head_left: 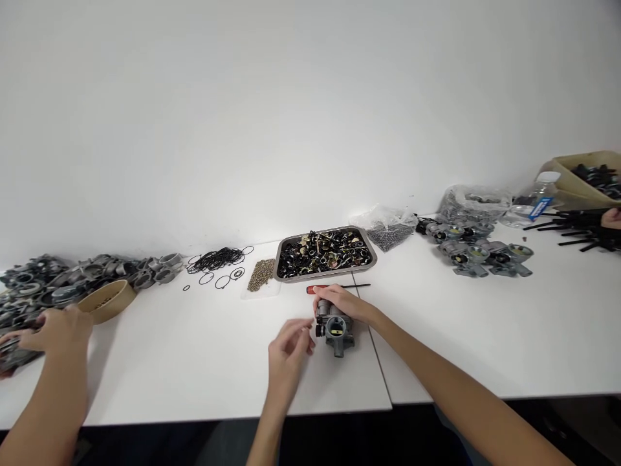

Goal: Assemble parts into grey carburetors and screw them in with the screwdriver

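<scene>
Carburetor (338, 331) toward worktop's (194, 356) front edge, likely hefty, stiff, best held by body; right hand (343, 301) fingers clamped on far side, left hand (287, 349) fingers beside it, can't tell if pinching.

Head camera looks forward and down over hands (287, 346) and white table (194, 369)

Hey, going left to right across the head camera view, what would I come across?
Tan dish, black rubber rings, small brass-colored fittings, your left hand, the held carburetor, clear bag of small parts, grouped carburetors, plastic bottle, tan bin.
</scene>
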Motion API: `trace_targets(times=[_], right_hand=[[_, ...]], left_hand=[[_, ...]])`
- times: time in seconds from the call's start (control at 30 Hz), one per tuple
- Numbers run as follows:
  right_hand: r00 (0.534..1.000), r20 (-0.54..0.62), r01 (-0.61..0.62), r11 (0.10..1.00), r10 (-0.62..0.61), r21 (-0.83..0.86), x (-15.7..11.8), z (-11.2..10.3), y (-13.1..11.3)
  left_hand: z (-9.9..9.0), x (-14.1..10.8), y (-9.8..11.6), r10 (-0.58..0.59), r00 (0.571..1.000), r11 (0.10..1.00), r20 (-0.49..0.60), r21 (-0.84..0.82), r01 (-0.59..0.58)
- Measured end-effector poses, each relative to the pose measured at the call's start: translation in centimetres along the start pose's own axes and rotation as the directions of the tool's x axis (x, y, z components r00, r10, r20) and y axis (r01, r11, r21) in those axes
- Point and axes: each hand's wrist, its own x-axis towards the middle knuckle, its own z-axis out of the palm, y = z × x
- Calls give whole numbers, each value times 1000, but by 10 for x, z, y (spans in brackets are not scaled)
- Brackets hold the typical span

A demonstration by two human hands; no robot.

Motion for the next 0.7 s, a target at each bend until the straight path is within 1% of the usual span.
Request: trace_targets(times=[0.07,0.1,0.13,0.17,0.23,0.27,0.3,0.37,0.4,0.43,0.47,0.53,0.6,0.67,0.7], right_hand=[[1000,10,-6,1000,6,0,-2,0,-3],[1000,17,-13,1000,13,0,-3,0,-5],[1000,17,-14,1000,14,-1,-4,0,-7],[1000,5,-8,1000,8,-2,-5,0,-8],[998,-52,28,1000,-28,-3,-5,-1,-9],[994,-88,61,998,-60,0,-4,-2,-9],[987,-131,98,995,-97,1,-3,-3,-9],[957,-239,163,986,-163,-19,-2,-8,-10],[936,-300,181,982,-186,-47,-2,-11,-12],[911,-358,185,979,-204,-86,-4,-14,-15],[888,-408,176,976,-213,-128,-6,-18,-19],[853,-474,137,970,-219,-202,-10,-28,-31],[834,-506,76,955,-218,-286,-14,-41,-45],[842,-490,-17,896,-227,-443,-13,-59,-55],[854,-462,-56,841,-240,-538,-11,-69,-58]], left_hand=[[-11,27,11,24,1000,996,15,90,-25],[-16,44,16,42,998,990,40,130,-46],[-19,62,22,58,995,983,79,170,-71],[-20,81,27,67,987,971,143,217,-97],[-18,113,33,84,961,932,264,320,-169],[-15,126,34,110,936,896,335,375,-239],[-11,135,32,129,900,851,417,420,-316],[-4,142,24,158,813,763,561,452,-461],[-2,141,18,174,776,732,606,448,-513],[0,138,11,192,754,710,629,441,-549],[1,133,4,211,744,692,634,441,-572],[2,124,-10,227,748,647,624,477,-595],[3,118,-19,188,761,590,621,548,-593],[4,117,-24,141,776,540,614,609,-580],[4,117,-25,120,785,522,607,634,-570]])
